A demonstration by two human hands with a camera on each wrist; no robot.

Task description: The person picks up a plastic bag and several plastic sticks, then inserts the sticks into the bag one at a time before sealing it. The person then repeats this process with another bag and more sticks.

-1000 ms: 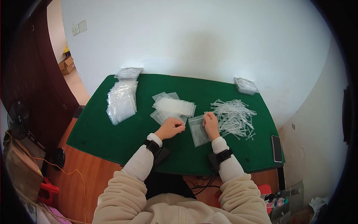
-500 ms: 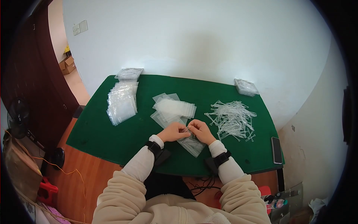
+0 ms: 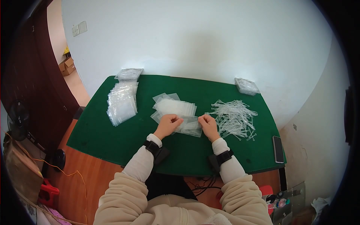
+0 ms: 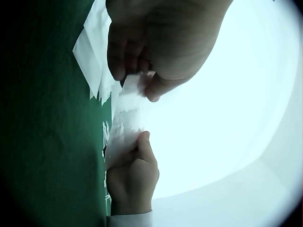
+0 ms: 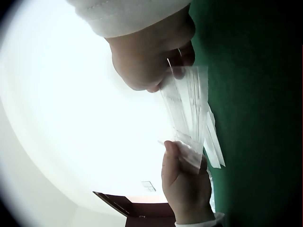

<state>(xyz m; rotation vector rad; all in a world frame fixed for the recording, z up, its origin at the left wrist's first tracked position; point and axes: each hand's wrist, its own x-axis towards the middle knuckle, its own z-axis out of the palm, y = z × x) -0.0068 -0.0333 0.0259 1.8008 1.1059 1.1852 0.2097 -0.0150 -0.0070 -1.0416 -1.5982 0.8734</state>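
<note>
I pinch the clear bag (image 3: 191, 128) between both hands, over the worktop (image 3: 93, 135), on my side of the loose bag pile (image 3: 175, 107). Its long axis seems to run crosswise: my left hand (image 3: 167, 126) has one end by the pile's near edge, my right hand (image 3: 209, 126) the other, right of the pile, so neither is nearer. The stick heap (image 3: 236, 119) lies farther right of the pile. Half a second ago my hands met, the bag slanting toward me; now they're apart, the bag spread between them.
</note>
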